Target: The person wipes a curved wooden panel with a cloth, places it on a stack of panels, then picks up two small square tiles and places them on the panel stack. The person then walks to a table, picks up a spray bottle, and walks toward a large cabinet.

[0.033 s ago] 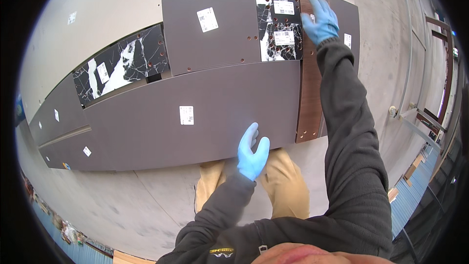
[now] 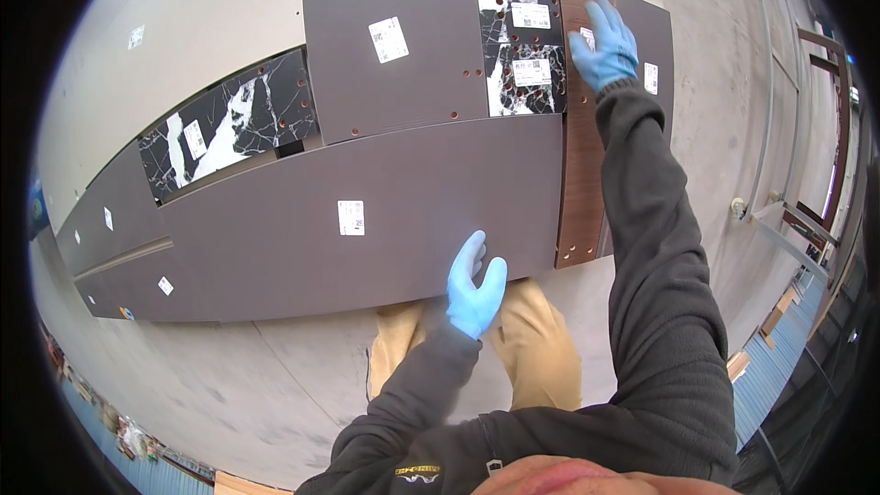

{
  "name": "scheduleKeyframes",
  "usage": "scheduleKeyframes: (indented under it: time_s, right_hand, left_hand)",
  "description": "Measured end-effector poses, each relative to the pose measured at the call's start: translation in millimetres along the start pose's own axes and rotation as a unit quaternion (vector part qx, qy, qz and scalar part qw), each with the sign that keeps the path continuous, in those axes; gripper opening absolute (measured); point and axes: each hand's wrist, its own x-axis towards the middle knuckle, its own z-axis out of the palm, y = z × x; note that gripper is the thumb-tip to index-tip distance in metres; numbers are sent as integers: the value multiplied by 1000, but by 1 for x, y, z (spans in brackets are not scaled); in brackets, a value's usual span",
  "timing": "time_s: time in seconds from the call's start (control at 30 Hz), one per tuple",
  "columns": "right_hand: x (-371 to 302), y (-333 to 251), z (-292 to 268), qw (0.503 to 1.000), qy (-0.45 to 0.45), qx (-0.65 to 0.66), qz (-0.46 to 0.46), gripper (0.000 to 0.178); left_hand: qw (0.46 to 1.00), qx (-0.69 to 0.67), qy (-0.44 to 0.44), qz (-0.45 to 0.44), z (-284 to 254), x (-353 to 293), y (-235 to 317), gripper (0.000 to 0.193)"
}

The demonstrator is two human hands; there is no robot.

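My right hand (image 2: 607, 50), in a light blue glove, reaches out over the far part of a narrow dark brown wood-grain panel (image 2: 582, 160). Its fingers are stretched with the thumb apart, and it partly covers a white label there. Whether the palm touches the wood, I cannot tell. My left hand (image 2: 475, 288), gloved alike, hovers open and holds nothing at the near edge of a long grey-brown panel (image 2: 440, 192). Drilled holes show at both ends of the wood-grain strip. Left of it lie two small black-and-white marble-pattern boards (image 2: 500, 99) with labels and holes.
A squarish grey-brown panel (image 2: 403, 92) lies beyond the long one. To its left is another marble-pattern board (image 2: 243, 119), with a big pale panel (image 2: 211, 9) behind. Concrete floor (image 2: 302, 376) surrounds the stack. A metal frame (image 2: 788, 238) stands at right.
My right hand has shifted slightly toward me along the wood-grain panel, uncovering more of the label. My left hand and the panels look practically the same.
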Motion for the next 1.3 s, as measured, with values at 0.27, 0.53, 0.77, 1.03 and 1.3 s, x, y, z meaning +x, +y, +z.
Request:
scheduleKeyframes:
  time_s: [0.27,0.53,0.77,1.03,1.3]
  right_hand:
    - [-134,-9,-44,996,-14,31,88,62]
    - [-289,-43,-157,964,-181,60,185,67]
    - [-307,41,-153,936,-169,6,308,64]
    - [-356,-8,-214,915,-185,104,343,59]
    - [-446,-91,-358,683,-531,226,448,61]
  left_hand:
    - [999,20,5,34,1,-2,-20,59]
    - [993,91,68,35,-48,-94,-4,55]
    - [834,539,104,52,-109,-262,-13,64]
    - [736,673,6,77,-114,-296,-36,71]
    - [769,635,-14,67,-99,-346,39,58]
